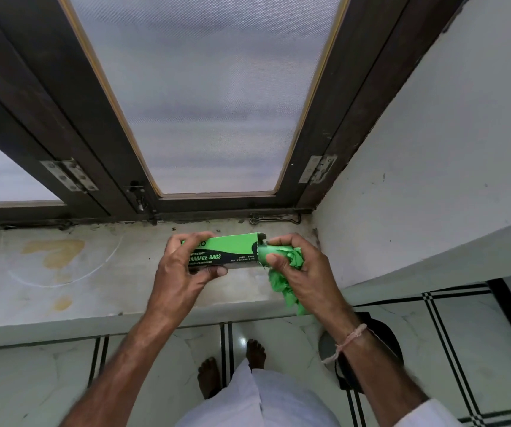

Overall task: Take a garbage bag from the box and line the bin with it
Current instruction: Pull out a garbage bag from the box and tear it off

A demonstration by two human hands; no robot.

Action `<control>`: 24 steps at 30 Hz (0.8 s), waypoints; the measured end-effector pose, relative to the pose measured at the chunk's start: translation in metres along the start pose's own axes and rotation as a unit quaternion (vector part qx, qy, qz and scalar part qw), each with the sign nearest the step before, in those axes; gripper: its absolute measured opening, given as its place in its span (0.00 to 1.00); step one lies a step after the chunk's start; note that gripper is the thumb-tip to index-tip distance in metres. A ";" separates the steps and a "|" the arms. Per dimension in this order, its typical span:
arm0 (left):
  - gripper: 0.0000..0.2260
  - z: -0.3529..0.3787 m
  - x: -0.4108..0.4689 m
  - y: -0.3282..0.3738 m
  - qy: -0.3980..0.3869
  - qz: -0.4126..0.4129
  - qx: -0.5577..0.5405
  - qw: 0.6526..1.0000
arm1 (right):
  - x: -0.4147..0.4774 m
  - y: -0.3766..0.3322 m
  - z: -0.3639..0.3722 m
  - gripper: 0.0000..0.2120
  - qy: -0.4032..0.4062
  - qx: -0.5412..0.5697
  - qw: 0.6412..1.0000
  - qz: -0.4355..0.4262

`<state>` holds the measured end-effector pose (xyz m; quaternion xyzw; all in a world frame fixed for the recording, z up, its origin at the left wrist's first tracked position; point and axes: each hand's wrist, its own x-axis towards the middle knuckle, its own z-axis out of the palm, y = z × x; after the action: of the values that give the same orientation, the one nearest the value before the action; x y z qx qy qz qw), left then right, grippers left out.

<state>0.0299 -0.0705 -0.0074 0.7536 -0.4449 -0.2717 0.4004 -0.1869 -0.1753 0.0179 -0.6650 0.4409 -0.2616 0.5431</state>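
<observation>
A green and black garbage bag box (232, 252) lies lengthwise just above the stone window ledge (94, 282). My left hand (183, 266) grips its left end. At the box's open right end my right hand (297, 266) is closed on a crumpled green garbage bag (288, 285); part of the bag hangs below the hand, and its other end still reaches into the box. The black bin (383, 337) stands on the floor under my right forearm, mostly hidden by the arm.
A dark-framed window with frosted panes rises behind the ledge. A white wall (433, 180) closes in on the right. Below the ledge is a white tiled floor with black lines, where my bare feet (232, 368) stand.
</observation>
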 end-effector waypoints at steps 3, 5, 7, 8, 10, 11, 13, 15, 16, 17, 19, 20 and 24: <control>0.27 0.001 -0.004 0.007 0.023 -0.016 -0.046 0.999 | 0.000 -0.001 -0.003 0.18 -0.006 -0.022 1.000 -0.017; 0.27 0.003 -0.007 0.010 0.020 -0.027 -0.071 0.997 | 0.001 0.002 -0.006 0.15 0.015 -0.016 1.000 -0.022; 0.28 0.010 -0.009 0.010 0.013 -0.029 -0.082 0.996 | 0.001 0.002 -0.003 0.13 0.047 0.003 0.998 -0.037; 0.28 0.014 -0.010 0.009 0.016 -0.037 -0.090 0.995 | 0.001 0.001 0.000 0.13 0.051 0.004 0.998 -0.047; 0.29 0.017 -0.012 0.006 0.035 -0.061 -0.110 0.991 | 0.001 -0.003 0.004 0.14 0.033 0.004 0.998 -0.060; 0.28 0.017 -0.012 0.004 0.041 -0.069 -0.118 0.990 | 0.000 -0.006 0.004 0.15 0.031 0.011 0.998 -0.056; 0.26 0.016 -0.014 -0.002 0.047 -0.081 -0.121 0.988 | -0.006 -0.009 0.001 0.17 0.066 0.013 0.997 -0.049; 0.24 0.014 -0.015 -0.007 0.057 -0.091 -0.118 0.987 | -0.014 -0.010 -0.002 0.21 0.089 -0.025 0.994 -0.053; 0.23 0.013 -0.016 -0.008 0.061 -0.095 -0.120 0.986 | -0.018 -0.010 0.000 0.22 0.081 -0.044 0.994 -0.054; 0.22 0.012 -0.016 -0.009 0.062 -0.096 -0.122 0.986 | -0.019 -0.011 0.004 0.21 0.072 -0.053 0.995 -0.053; 0.23 0.012 -0.017 -0.006 0.049 -0.086 -0.128 0.987 | -0.017 -0.010 0.012 0.17 0.090 -0.039 0.994 -0.050; 0.24 0.013 -0.018 -0.003 0.041 -0.079 -0.132 0.987 | -0.015 -0.010 0.015 0.14 0.112 -0.018 0.992 -0.046; 0.25 0.016 -0.021 0.006 0.032 -0.049 -0.130 0.990 | -0.007 -0.007 0.022 0.07 0.147 0.022 0.987 -0.056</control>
<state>0.0053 -0.0595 -0.0096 0.7243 -0.3551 -0.3226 0.4951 -0.1695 -0.1583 0.0194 -0.6309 0.4716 -0.3962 0.4719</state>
